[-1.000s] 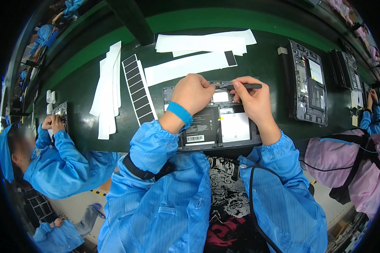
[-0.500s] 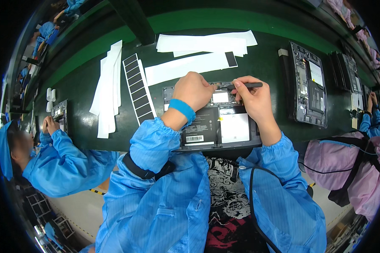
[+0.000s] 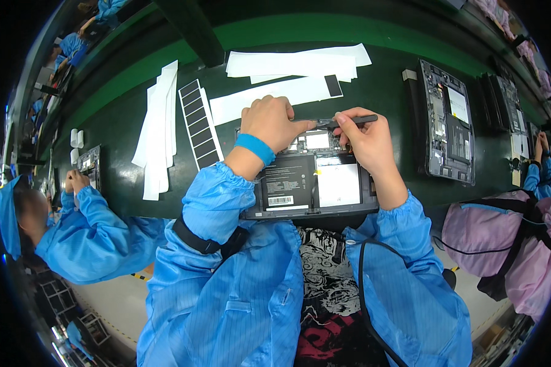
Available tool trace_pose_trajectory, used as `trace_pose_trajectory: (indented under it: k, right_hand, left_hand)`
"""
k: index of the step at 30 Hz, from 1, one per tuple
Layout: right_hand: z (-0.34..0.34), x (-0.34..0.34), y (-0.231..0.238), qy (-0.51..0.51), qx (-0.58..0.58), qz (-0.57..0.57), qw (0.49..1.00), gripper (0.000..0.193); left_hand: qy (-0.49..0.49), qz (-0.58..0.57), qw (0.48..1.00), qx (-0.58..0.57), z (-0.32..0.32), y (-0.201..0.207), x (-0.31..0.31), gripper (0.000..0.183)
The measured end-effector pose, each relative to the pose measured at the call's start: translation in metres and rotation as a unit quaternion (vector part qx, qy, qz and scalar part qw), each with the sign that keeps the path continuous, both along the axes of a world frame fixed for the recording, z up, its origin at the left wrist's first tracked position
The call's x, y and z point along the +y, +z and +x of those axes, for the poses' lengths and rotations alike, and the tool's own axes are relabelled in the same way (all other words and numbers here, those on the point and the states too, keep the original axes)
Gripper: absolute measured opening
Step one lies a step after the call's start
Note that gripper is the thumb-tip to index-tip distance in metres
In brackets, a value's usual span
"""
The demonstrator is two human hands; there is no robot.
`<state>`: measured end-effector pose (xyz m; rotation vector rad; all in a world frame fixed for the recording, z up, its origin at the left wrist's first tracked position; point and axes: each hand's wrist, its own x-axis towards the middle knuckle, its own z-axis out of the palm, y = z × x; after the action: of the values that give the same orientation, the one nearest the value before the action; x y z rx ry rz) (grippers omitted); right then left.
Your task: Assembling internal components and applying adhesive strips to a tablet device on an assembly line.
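An opened flat device, like a tablet or laptop base (image 3: 300, 214), lies at the table's front edge before me. It shows a black battery (image 3: 281, 174), a white panel (image 3: 340, 183) and a circuit board along its far side. My left hand (image 3: 269, 125), wearing a blue wrist strap (image 3: 255, 148), reaches over its far left part. The thumb stretches out and presses near the far edge; the other fingers are curled and lifted. In my right hand (image 3: 367, 137) are dark tweezers (image 3: 364, 119), pinched between thumb and fingers, their tips beside my left thumb. The exact contact point is too small to make out.
Behind the device lie a label sheet with black rectangles (image 3: 201, 119) and white strips (image 3: 269, 101). More strips (image 3: 159, 134) lie left. Stacked opened devices (image 3: 447, 122) stand right. A co-worker in blue (image 3: 98, 238) sits left; a pink garment (image 3: 483, 232) is at the right.
My left hand has shifted slightly left and up, with its thumb now stretched out from the curled fingers. My right hand and the tweezers have moved slightly left.
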<state>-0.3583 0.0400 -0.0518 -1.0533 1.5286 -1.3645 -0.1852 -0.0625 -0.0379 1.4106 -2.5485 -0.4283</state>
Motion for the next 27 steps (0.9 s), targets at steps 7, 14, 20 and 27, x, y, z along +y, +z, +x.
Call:
trace_pose_trajectory:
  k: [7, 14, 20, 27]
  right_hand:
    - [-0.001, 0.002, -0.002, 0.000, -0.004, 0.004, 1.000, 0.017]
    - [-0.013, 0.005, 0.001, -0.067, 0.018, -0.013, 0.998, 0.021]
    - [-0.012, 0.007, -0.007, -0.062, -0.062, -0.090, 0.992, 0.021]
    - [-0.020, 0.024, -0.005, -0.067, -0.063, -0.093, 0.991, 0.029]
  left_hand:
    - [-0.006, 0.172, 0.985, -0.003, -0.002, -0.002, -0.008, 0.051]
    - [-0.029, 0.187, 0.981, 0.042, 0.000, -0.006, -0.011, 0.049]
    - [-0.033, 0.144, 0.987, 0.059, 0.012, -0.001, -0.005, 0.048]
    - [0.030, -0.042, 0.969, 0.240, 0.117, 0.056, 0.056, 0.017]
